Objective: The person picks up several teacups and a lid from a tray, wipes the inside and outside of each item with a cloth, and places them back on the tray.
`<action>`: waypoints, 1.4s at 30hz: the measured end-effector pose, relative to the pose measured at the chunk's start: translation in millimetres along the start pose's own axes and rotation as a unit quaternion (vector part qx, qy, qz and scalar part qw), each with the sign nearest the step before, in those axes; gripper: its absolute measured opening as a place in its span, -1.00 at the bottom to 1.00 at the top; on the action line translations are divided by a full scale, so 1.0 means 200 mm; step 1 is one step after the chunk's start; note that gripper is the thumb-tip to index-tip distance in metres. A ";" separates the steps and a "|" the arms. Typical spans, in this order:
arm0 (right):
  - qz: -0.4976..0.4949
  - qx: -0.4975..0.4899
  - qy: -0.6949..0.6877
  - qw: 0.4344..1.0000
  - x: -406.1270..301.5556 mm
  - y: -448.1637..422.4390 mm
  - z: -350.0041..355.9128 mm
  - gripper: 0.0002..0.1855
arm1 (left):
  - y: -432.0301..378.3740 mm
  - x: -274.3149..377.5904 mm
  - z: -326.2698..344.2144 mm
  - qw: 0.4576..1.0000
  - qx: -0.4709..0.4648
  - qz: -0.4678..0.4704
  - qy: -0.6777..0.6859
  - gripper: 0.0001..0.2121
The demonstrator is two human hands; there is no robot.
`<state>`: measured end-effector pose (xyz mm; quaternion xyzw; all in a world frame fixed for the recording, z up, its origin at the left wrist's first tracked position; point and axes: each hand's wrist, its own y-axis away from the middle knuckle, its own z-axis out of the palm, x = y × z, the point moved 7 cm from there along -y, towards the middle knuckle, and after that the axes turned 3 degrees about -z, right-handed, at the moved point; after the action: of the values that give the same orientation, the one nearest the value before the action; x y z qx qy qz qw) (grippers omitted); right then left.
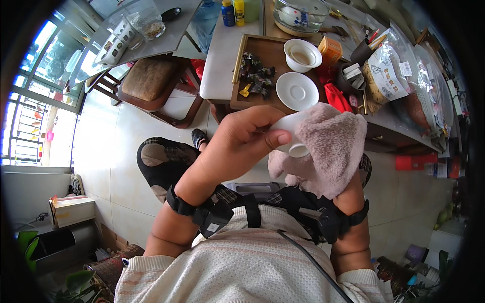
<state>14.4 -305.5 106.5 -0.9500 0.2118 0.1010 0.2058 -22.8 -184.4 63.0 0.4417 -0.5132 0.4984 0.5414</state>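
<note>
My left hand (250,140) pinches the edge of a white porcelain lid (286,125) between thumb and fingers. The lid is tilted, and its round knob (298,150) faces me. A dusty-pink terry towel (329,146) wraps the lid's right side and hangs below it. My right hand is hidden under this towel, and only its wrist (348,200) and forearm show. Just beyond the lid, a white saucer (297,91) rests on a brown wooden tray (261,41). Behind it on the tray stands a white porcelain bowl (302,56) with a smaller cup inside.
Dark wrapped sweets (257,75) lie on the tray's left. An orange box (329,49), a red pouch (338,99) and plastic bags (394,68) crowd the right. A glass bowl of water (301,17) stands behind. A padded stool (149,79) is at the left.
</note>
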 end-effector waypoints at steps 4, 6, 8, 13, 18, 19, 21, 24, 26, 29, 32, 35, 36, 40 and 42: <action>0.024 0.044 -0.116 0.992 0.03 0.10 0.08 -0.49 | 0.00 0.07 0.04 0.981 0.012 0.123 -0.152 -0.77; 0.009 0.058 -0.065 0.996 0.01 0.08 0.02 -0.47 | 0.00 0.06 0.04 0.987 0.013 0.102 -0.124 -0.77; 0.022 0.067 -0.053 0.996 -0.04 0.00 -0.04 -0.44 | 0.01 0.02 0.04 0.997 0.025 0.071 -0.022 -0.77; 0.104 0.087 -0.030 0.990 0.02 0.01 0.02 -0.48 | 0.00 -0.10 0.05 0.963 0.043 0.034 0.262 -0.75; 0.124 0.201 0.081 0.968 -0.04 0.04 0.03 -0.52 | -0.02 -0.14 0.09 0.917 0.050 0.019 0.394 -0.78; 0.124 0.202 0.081 0.968 0.00 0.07 0.02 -0.52 | -0.02 -0.15 0.08 0.918 0.050 0.019 0.394 -0.78; 0.084 0.216 0.074 0.970 -0.02 0.06 -0.04 -0.50 | -0.02 -0.18 0.09 0.946 0.010 0.005 0.323 -0.78; 0.081 0.097 0.095 0.987 -0.07 -0.04 -0.11 -0.49 | -0.01 -0.10 0.05 0.956 -0.011 0.007 0.293 -0.75; 0.035 -0.022 0.112 0.993 -0.08 -0.04 -0.02 -0.51 | -0.02 -0.03 0.04 0.959 -0.040 0.021 0.278 -0.71; 0.011 0.006 0.081 0.997 -0.08 -0.03 -0.02 -0.55 | 0.00 -0.02 0.01 0.992 -0.052 0.010 0.116 -0.73; -0.010 0.022 0.096 0.995 -0.09 -0.07 -0.05 -0.68 | 0.00 -0.02 0.00 0.996 -0.048 -0.009 0.072 -0.76; -0.089 0.016 0.064 0.994 -0.08 0.00 0.03 -0.64 | 0.00 -0.02 0.01 0.997 -0.027 0.027 -0.060 -0.80; 0.053 0.053 -0.231 0.970 0.06 0.08 0.10 -0.54 | -0.01 0.01 0.04 0.985 -0.026 0.084 -0.146 -0.82; 0.149 0.092 -0.494 0.852 0.16 0.16 0.15 -0.22 | 0.01 0.03 0.04 0.989 0.003 0.125 -0.085 -0.80; 0.137 0.142 -0.393 0.898 0.15 0.14 0.08 -0.24 | 0.02 0.01 0.04 0.996 0.016 0.087 -0.029 -0.79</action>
<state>27.6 -332.5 75.0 -0.7552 0.2533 0.4624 0.3895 -26.8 -191.2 64.7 0.4188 -0.5570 0.5387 0.4734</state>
